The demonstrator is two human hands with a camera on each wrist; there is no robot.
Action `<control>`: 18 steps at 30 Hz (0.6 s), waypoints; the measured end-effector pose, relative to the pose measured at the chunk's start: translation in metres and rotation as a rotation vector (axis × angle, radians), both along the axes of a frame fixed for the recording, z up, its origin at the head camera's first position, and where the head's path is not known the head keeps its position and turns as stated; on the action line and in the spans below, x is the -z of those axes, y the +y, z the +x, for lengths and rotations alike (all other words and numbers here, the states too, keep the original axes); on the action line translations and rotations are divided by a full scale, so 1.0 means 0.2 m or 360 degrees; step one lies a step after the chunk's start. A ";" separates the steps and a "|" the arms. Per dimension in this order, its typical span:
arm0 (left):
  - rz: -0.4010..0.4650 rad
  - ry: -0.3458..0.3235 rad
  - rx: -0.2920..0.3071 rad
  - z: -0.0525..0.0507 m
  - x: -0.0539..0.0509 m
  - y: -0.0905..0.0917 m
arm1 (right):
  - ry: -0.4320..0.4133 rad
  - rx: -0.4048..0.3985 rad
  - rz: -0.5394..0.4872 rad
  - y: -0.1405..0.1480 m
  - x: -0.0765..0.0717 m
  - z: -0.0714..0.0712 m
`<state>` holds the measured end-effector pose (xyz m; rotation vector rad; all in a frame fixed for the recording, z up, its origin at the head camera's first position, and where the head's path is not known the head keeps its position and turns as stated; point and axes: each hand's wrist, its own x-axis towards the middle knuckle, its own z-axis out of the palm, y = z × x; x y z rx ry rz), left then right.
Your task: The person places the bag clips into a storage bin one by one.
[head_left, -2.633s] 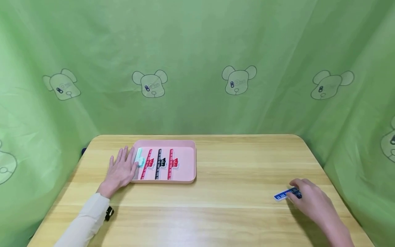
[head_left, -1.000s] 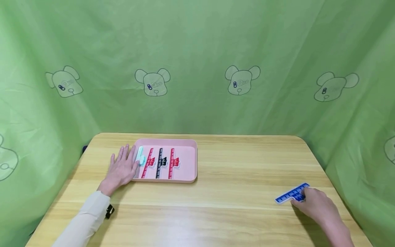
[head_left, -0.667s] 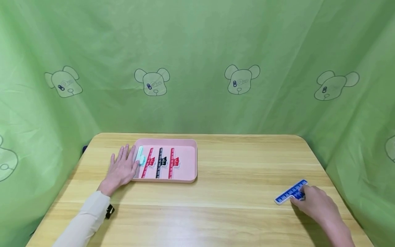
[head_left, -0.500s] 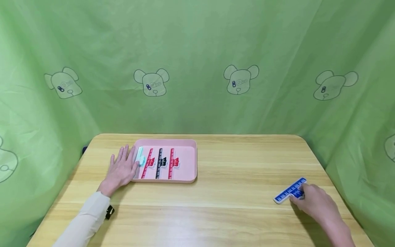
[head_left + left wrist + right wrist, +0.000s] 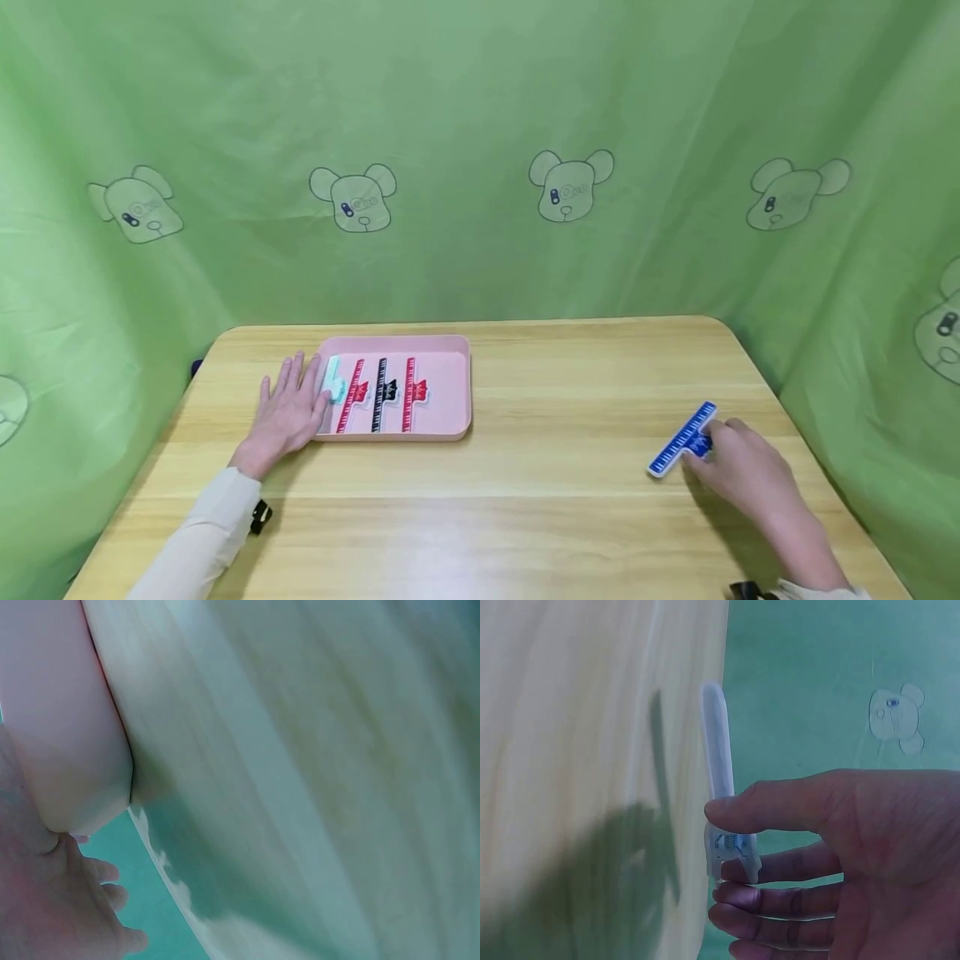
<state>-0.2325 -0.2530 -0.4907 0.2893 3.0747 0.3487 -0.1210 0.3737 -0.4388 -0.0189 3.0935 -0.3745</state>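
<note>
My right hand [image 5: 750,471] pinches a blue clip [image 5: 682,440] with a piano-key pattern by its grip tab, between thumb and fingers. In the right wrist view the clip [image 5: 718,742] is edge-on above the table, its spring visible by the thumb, its shadow apart from it. My left hand [image 5: 285,412] lies with straight fingers against the left side of a pink tray [image 5: 450,417], the thumb over its rim. In the tray lie a mint clip [image 5: 333,383], a red clip [image 5: 351,396], a black clip [image 5: 379,396] and another red clip [image 5: 408,396], side by side.
The wooden table [image 5: 525,517] has rounded far corners. A green curtain [image 5: 465,275] with printed bear heads hangs behind it and along both sides. The tray stands at the table's far left, well away from the right hand.
My right hand has taken the blue clip by its tab and turned it steeper, moving slightly up and left. The left hand stays at the tray. The head view has shifted a little.
</note>
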 end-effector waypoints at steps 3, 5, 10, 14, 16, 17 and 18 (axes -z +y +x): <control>-0.0001 -0.0007 -0.0010 0.01 0.01 -0.01 | 0.0030 -0.0027 0.0005 -0.04 -0.02 -0.03; -0.0003 -0.0016 -0.0012 0.01 0.01 -0.02 | 0.0031 -0.0037 0.0003 -0.05 -0.02 -0.05; -0.0010 -0.0020 -0.0015 0.01 0.02 -0.02 | 0.0046 -0.0079 -0.0013 -0.09 -0.04 -0.07; -0.0016 0.0000 -0.0014 0.00 0.01 -0.02 | 0.0062 -0.0126 -0.0038 -0.12 -0.04 -0.10; -0.0016 0.0002 -0.0012 0.00 0.01 -0.02 | 0.0072 -0.0147 -0.0043 -0.13 -0.04 -0.11; -0.0016 0.0002 -0.0010 0.00 0.01 -0.02 | 0.0082 -0.0157 -0.0043 -0.14 -0.04 -0.11; -0.0015 0.0000 -0.0009 -0.01 0.01 -0.02 | 0.0097 -0.0166 -0.0039 -0.15 -0.04 -0.11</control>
